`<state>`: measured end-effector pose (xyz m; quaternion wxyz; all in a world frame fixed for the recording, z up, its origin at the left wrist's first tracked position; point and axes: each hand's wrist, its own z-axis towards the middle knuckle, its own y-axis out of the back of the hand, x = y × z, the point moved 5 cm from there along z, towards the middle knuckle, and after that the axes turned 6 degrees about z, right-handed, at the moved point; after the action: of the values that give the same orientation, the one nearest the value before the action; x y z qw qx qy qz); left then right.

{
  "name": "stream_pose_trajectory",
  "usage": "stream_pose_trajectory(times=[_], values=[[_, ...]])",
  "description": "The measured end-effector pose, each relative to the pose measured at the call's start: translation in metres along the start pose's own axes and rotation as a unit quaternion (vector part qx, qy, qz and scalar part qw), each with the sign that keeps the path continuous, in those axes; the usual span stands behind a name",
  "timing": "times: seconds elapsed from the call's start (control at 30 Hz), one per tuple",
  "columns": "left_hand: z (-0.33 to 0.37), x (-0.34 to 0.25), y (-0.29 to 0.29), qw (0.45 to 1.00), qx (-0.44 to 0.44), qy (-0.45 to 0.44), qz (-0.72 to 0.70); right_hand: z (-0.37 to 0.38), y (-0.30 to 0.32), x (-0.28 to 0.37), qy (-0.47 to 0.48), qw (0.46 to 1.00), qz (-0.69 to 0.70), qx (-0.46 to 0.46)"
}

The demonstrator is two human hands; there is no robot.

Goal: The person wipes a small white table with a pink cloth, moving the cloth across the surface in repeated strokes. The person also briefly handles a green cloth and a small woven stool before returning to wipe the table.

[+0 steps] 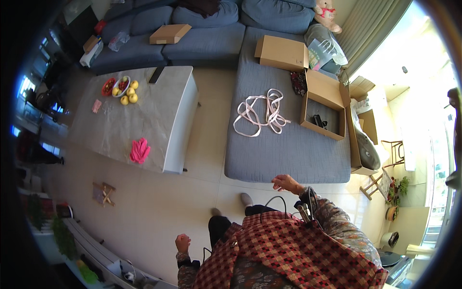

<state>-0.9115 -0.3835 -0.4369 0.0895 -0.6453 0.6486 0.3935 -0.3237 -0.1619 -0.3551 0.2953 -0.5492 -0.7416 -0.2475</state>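
Observation:
I stand on the tiled floor, both hands away from the furniture. My left hand (183, 243) is low at my left side, its fingers curled in and nothing visible in them. My right hand (288, 183) is in front of me, just short of the grey-blue sofa's (288, 166) near edge, with loosely bent fingers apart and nothing in them. On the sofa seat lies a loose tangle of pale pink strap (272, 114). Beside it, an open cardboard box (323, 134) holds small black items. Another cardboard box (282, 52) sits behind.
To the left, a grey coffee table (115, 135) carries a pink cloth (140, 151), yellow fruit (133, 98), bowls and a dark phone (156, 74). A small folding stool (104, 193) stands on the floor. A tall carton (368, 139) and a wooden chair (380, 185) are right of the sofa.

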Motion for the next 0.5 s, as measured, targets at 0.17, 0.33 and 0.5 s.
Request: stream_pose_trajectory(times=[0.17,0.33,0.5], values=[[0.125,-0.027,0.056,0.999,0.003,0.021,0.035,-0.012,-0.021,-0.029,-0.040,0.990,0.072,-0.117],[0.262,-0.145,0.102,0.929,-0.086,-0.184,0.309,-0.094,-0.059,-0.132,-0.198,0.951,-0.031,-0.234],[0.332,-0.269,0.149,0.857,-0.211,-0.330,0.334,-0.139,-0.150,-0.118,-0.273,0.924,0.124,-0.238]])
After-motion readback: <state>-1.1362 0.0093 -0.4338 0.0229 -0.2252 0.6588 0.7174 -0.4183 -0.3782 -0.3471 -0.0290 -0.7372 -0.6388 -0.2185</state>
